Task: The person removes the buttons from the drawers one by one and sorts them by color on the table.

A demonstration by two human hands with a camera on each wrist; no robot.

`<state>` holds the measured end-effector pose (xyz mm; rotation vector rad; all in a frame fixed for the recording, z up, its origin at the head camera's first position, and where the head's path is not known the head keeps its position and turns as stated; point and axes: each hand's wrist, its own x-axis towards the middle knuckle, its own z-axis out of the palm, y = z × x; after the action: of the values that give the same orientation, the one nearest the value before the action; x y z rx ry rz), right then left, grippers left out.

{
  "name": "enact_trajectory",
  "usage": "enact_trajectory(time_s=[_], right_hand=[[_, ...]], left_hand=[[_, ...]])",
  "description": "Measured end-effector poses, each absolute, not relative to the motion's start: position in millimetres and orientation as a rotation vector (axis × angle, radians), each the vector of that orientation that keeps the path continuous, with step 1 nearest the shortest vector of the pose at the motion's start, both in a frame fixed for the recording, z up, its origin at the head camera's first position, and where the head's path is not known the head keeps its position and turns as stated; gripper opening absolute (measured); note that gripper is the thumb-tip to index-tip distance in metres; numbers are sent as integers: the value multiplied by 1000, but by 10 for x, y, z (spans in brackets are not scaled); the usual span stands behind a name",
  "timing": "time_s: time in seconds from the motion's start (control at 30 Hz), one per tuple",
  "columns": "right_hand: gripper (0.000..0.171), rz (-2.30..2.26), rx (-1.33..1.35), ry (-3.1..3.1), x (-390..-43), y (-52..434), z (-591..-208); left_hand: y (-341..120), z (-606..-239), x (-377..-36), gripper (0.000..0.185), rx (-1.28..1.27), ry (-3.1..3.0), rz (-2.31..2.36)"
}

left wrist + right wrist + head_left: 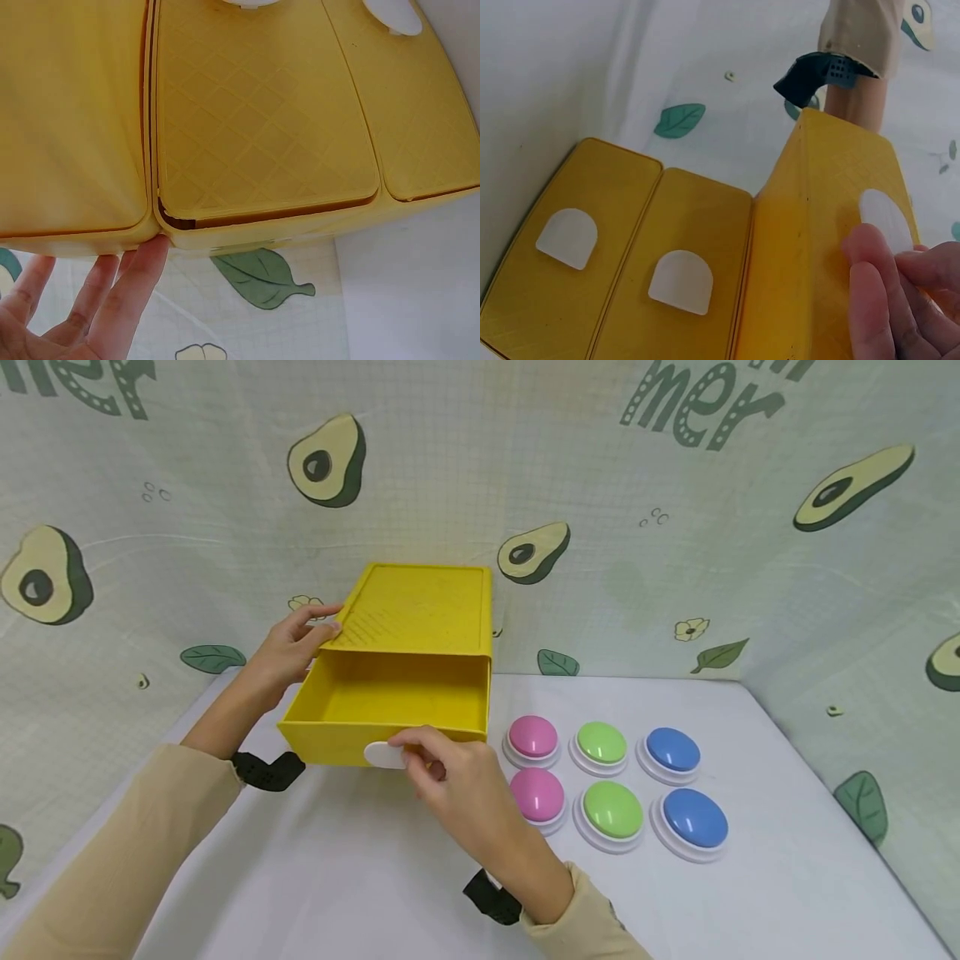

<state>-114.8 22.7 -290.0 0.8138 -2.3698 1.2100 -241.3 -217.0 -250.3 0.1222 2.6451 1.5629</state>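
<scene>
A yellow drawer cabinet [420, 610] stands against the back cloth, and its top drawer [330, 743] is pulled well out. The drawer's inside is bare where it shows. My right hand [457, 789] pinches the white handle [382, 755] on the drawer's front between thumb and fingers; the right wrist view shows the handle [883, 217] partly behind the fingertips. With extended fingers, my left hand [288, 647] touches the cabinet's left side near the top. In the left wrist view, that hand [75, 322] has its fingertips at the cabinet's edge.
Two lower drawers [622, 195] are closed, each with a white handle [681, 281]. To the right on the white table [780, 860] stand several round push buttons: pink [533, 737], green [613, 810] and blue [696, 818]. Avocado-printed cloth [450, 468] hangs behind.
</scene>
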Motion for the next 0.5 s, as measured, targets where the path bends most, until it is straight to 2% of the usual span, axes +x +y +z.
enact_trajectory(time_s=[0.5], right_hand=[[13,1198,797,-2336,-1237,221,-2905]], left_hand=[[-2160,-2494,-2424,58,99,2645,1556]])
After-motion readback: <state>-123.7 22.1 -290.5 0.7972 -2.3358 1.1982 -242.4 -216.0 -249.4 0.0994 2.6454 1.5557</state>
